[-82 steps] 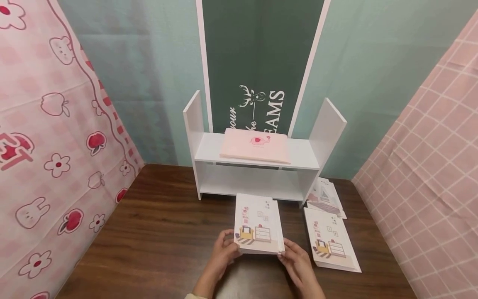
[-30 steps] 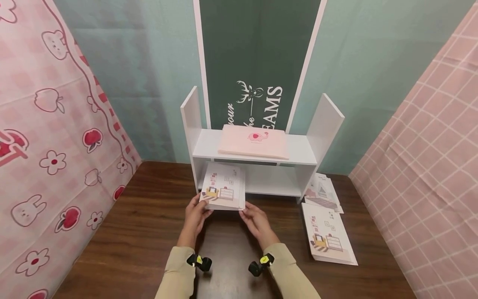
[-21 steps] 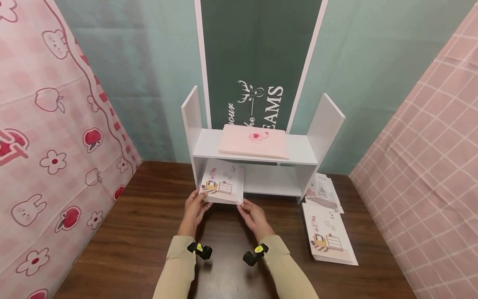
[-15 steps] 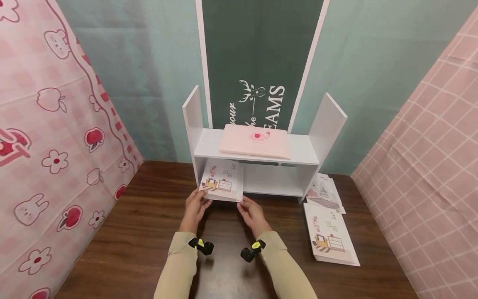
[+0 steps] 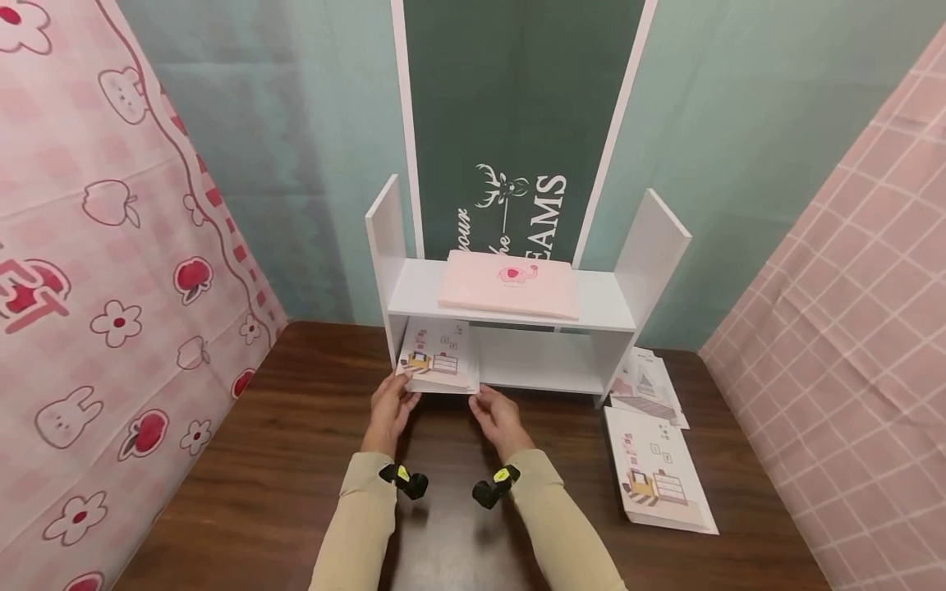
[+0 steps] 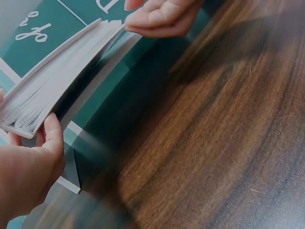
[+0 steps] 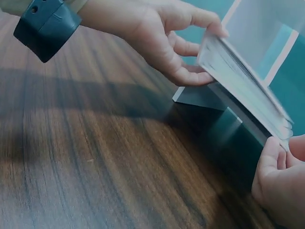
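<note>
A thick white book [image 5: 439, 357] with a furniture drawing on its cover lies face up, its far part inside the lower left of the white desk shelf [image 5: 547, 361]. My left hand [image 5: 392, 406] pinches its near left corner, thumb on top and fingers underneath. At the near right corner, my right hand [image 5: 498, 414] holds the edge between fingertips. The left wrist view shows the page edges of the book [image 6: 52, 76] tilted between both hands. In the right wrist view the right hand [image 7: 281, 186] grips a lower corner. The book's far end is hidden under the upper board.
A pink book [image 5: 510, 283] with an elephant lies on the upper board. Right of the shelf, a similar white book [image 5: 658, 468] and further printed booklets [image 5: 650, 390] lie on the wooden table [image 5: 281, 460]. Patterned cloths hang at both sides.
Both hands have carried the white book from in front of the shelf, leftward and forward, into the lower compartment's left side. Over the last second it slid further in.
</note>
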The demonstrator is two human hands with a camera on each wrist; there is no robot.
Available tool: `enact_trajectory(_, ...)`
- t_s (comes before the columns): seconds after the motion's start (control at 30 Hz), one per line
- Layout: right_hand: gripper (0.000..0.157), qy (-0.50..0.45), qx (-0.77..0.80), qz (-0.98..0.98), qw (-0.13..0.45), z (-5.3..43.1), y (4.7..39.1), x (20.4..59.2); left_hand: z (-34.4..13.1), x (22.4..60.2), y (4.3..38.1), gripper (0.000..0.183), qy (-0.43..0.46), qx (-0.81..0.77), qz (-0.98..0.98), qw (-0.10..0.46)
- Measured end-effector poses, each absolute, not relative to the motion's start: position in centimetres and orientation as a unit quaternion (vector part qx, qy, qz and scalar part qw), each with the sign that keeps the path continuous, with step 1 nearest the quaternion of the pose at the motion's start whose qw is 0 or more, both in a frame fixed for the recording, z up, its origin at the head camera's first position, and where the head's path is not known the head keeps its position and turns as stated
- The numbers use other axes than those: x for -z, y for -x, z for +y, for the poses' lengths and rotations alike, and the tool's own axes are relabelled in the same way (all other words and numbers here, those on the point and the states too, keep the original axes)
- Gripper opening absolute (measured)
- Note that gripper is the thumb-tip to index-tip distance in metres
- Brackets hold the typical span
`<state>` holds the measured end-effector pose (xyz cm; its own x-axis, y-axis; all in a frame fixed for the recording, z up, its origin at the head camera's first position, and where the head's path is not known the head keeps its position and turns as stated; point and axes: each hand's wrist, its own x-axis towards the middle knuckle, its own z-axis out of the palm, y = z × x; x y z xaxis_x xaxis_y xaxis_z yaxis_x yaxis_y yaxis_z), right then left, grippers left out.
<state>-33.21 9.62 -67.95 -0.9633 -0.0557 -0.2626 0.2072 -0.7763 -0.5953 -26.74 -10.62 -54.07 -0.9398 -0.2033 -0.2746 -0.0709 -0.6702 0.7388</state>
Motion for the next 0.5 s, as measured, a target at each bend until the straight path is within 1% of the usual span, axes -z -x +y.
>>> enact_trajectory(0.03,0.031,-0.115,0.938,0.319,0.071,9.6,33.2,67.8,-10.6,54.3,27.0,0.051,-0.170,0.899,-0.402,0.045)
enact_trajectory(0.07,0.033,-0.120,0.936,0.323,0.066,9.4,33.3,67.7,-10.7,54.9,27.3,0.047,-0.153,0.909,-0.383,0.057)
enact_trajectory(0.17,0.032,-0.122,0.941,0.311,0.064,9.0,33.5,67.5,-10.9,55.3,27.8,0.036,-0.164,0.915,-0.360,0.078)
enact_trajectory(0.27,0.032,-0.126,0.936,0.324,0.059,8.4,33.6,67.6,-11.0,54.9,27.7,0.025,-0.204,0.901,-0.372,0.090)
enact_trajectory(0.3,0.032,-0.124,0.935,0.327,0.062,8.3,33.7,68.1,-11.0,54.3,27.5,0.023,-0.235,0.885,-0.392,0.086)
enact_trajectory(0.37,0.032,-0.128,0.933,0.330,0.065,8.3,34.3,69.7,-11.0,53.7,27.1,0.020,-0.253,0.869,-0.418,0.083)
enact_trajectory(0.5,0.038,-0.130,0.940,0.306,0.073,8.9,37.2,75.6,-11.0,52.9,26.6,0.023,-0.266,0.840,-0.469,0.067)
